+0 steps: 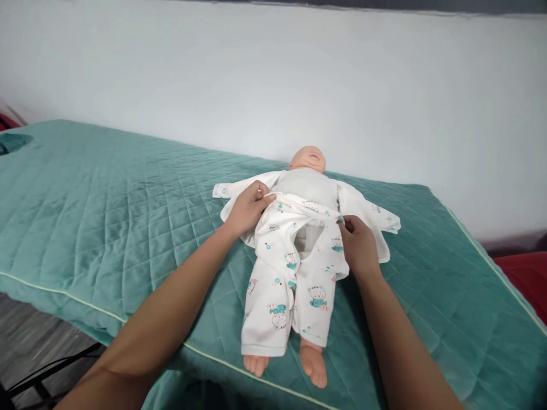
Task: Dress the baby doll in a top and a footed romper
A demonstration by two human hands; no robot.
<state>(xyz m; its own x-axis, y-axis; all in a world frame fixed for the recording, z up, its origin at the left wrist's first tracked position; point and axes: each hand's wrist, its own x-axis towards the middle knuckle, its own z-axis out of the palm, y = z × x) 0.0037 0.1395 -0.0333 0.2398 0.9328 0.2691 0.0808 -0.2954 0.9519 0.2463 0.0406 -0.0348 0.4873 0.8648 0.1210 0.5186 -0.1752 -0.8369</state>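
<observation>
A baby doll point(307, 159) lies on its back, head away from me and bare feet towards me. It wears white split-crotch baby pants point(273, 273) printed with cartoon animals. My left hand point(252, 206) pinches the waistband at the doll's hip on the left. At the opposite hip, my right hand point(356, 242) has its fingers closed on the waistband. A matching white baby jacket point(363, 208) lies spread open under the doll, sleeves out to both sides. The doll's grey-white torso point(303, 183) shows above the waistband.
A green quilted cover point(106, 210) lies over the bed, with its piped edge near me. A white wall point(256, 74) stands directly behind. Red chairs point(523, 279) show at the far sides, and a dark metal frame point(47, 376) is low on the left.
</observation>
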